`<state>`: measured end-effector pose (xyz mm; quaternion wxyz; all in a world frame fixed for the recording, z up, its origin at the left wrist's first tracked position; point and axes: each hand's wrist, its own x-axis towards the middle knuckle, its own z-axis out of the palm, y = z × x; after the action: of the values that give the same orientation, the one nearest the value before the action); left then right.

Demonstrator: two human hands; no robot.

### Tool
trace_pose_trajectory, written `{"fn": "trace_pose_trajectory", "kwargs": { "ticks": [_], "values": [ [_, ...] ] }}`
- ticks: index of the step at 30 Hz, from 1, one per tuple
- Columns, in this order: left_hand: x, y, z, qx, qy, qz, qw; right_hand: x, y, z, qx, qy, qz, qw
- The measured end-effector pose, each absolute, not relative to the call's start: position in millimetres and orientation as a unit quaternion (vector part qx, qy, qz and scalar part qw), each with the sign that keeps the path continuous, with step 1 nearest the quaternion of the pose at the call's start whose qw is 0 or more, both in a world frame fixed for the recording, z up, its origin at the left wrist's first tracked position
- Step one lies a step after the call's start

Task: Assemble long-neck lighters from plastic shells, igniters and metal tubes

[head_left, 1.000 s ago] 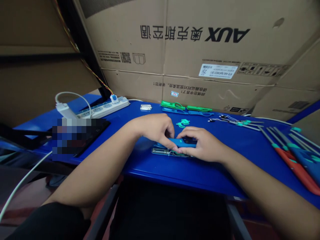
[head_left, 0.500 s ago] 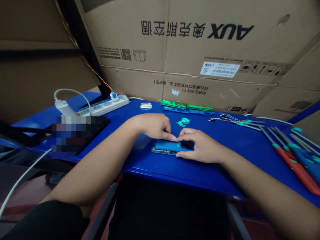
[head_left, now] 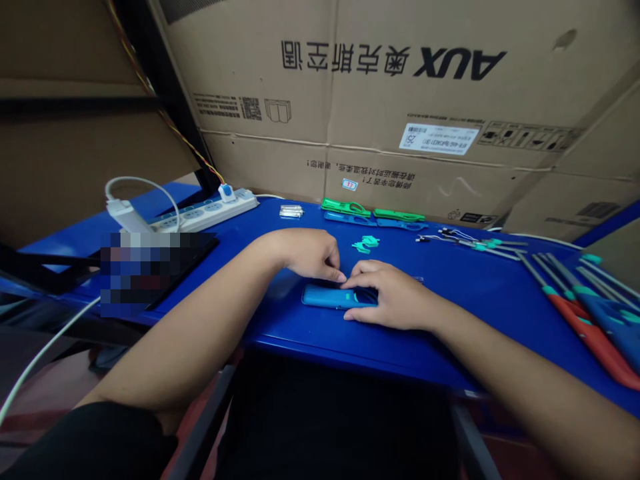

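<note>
A blue plastic casing [head_left: 324,297] lies flat on the blue table [head_left: 310,337], near its front edge. My left hand [head_left: 307,252] is curled, and its pinched fingertips press on the casing's far edge. My right hand [head_left: 395,297] covers the casing's right end, with fingers over the top and the thumb along the near side. The fingertips of both hands almost meet above the casing.
Behind the hands lie small teal parts [head_left: 367,244], green and blue casings [head_left: 373,215] and metal pieces [head_left: 291,211]. Wired parts [head_left: 475,243] and long-nosed lighters [head_left: 590,313] fill the right. A power strip [head_left: 210,212], white charger [head_left: 121,209] and dark tablet [head_left: 165,263] sit left. Cardboard boxes [head_left: 400,100] stand behind.
The blue casing has come down onto the clear part beneath it and now lies flat, hiding it. Both hands have sunk slightly with it.
</note>
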<state>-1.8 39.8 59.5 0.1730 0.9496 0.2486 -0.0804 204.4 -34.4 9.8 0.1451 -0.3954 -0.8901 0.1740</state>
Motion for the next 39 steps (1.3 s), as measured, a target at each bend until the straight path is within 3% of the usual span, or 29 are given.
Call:
{"fn": "trace_pose_trajectory", "kwargs": {
  "ticks": [16,39],
  "values": [
    [-2,40,58,0.944,0.236,-0.109,0.205,205,-35,17,-0.412,-0.876,0.211,0.139],
    [3,27,64,0.934,0.245,-0.17,0.198,199,-39,19,-0.402,-0.892,0.158,0.132]
  ]
}}
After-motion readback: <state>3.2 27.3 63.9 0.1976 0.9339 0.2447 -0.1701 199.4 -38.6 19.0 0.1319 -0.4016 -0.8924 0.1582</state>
